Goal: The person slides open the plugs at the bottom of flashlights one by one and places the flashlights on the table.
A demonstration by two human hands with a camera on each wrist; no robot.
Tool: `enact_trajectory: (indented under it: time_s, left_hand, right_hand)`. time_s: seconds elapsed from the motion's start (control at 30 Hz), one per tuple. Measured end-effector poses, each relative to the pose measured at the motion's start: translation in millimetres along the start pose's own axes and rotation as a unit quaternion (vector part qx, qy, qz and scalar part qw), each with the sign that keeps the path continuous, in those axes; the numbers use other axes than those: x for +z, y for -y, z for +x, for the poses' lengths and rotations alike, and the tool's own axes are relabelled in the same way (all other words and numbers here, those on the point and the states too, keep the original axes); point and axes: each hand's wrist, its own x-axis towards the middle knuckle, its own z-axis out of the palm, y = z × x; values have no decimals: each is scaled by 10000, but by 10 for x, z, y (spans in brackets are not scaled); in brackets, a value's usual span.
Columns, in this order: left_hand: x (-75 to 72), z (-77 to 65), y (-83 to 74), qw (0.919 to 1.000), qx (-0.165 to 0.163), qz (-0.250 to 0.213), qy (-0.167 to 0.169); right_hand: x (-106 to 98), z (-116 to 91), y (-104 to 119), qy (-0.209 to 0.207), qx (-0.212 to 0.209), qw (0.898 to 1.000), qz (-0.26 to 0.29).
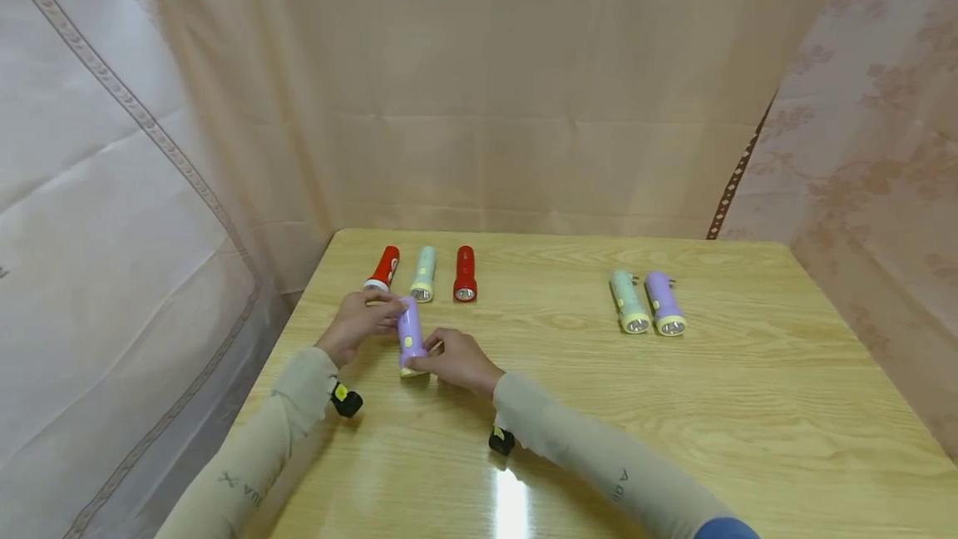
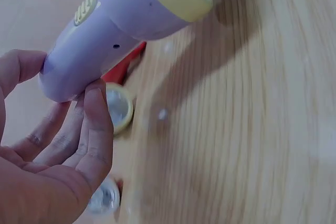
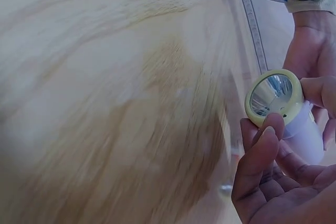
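Both hands hold a purple flashlight (image 1: 408, 324) with a yellow head ring and a yellow switch, in front of a row at the left of the table. My left hand (image 1: 355, 326) pinches its tail end between thumb and fingers. At the head end, my right hand (image 1: 461, 361) grips it near the yellow ring. In the left wrist view the flashlight (image 2: 86, 45) tilts, with its lens end raised. The right wrist view shows the clear lens (image 3: 271, 95) and right fingers (image 3: 262, 148) against the ring.
Behind the hands lie a red flashlight with a white head (image 1: 387, 264), a mint green one (image 1: 425, 269) and an all-red one (image 1: 465, 267). Farther right are another mint green flashlight (image 1: 626, 296) and another purple one (image 1: 662, 296). Cloth (image 1: 479, 90) hangs around the wooden table (image 1: 636, 406).
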Motion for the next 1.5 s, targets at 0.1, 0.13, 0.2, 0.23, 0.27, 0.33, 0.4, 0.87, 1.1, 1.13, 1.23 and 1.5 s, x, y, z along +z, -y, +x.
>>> enact_trajectory:
  time_s: [0.1,0.13,0.2,0.23,0.27,0.33,0.4,0.87,1.1,1.13,1.23,1.5]
  left_hand:
    - [134,14,-45,9999,65,-62,49]
    - [182,19,-61,9999,88,-58,64]
    - [279,23,-95,9999,121,-37,84]
    - [327,22,-109,9999,128,-22,89]
    - [377,19,-122,9998,150,4,100]
    - [472,11,-144,9995,239,91,184]
    - [567,7,-163,9992,312,94,239]
    - [1019,5,-249,9973,453,-55,569]
    - [1213,4,-254,9952,564,80,791]
    - [1241,3,-256,9949,575,57,822]
    - [1316,-3,-264,9940,632,21,894]
    - [1477,-2,-277,9913,863,33,994]
  right_hand:
    - [-110,-87,-45,10,-5,10000,9]
    - [-146,-115,-61,0,-6,10000,5]
    - [-214,-169,-93,-24,4,10000,-31]
    - [-245,-195,-111,-24,2,10000,-33]
    - [-274,-221,-127,-25,-7,10000,-54]
    - [-331,-274,-160,-19,-32,9999,-102]
    - [-389,-328,-186,-31,-53,9998,-168]
    - [-745,-588,-318,-120,-18,9992,-368]
    - [-869,-698,-473,-198,30,9993,-314]
    - [-886,-709,-492,-210,27,9993,-315]
    - [-932,-743,-543,-249,23,9992,-309]
    - [-997,-822,-633,-396,-9,9989,-241]
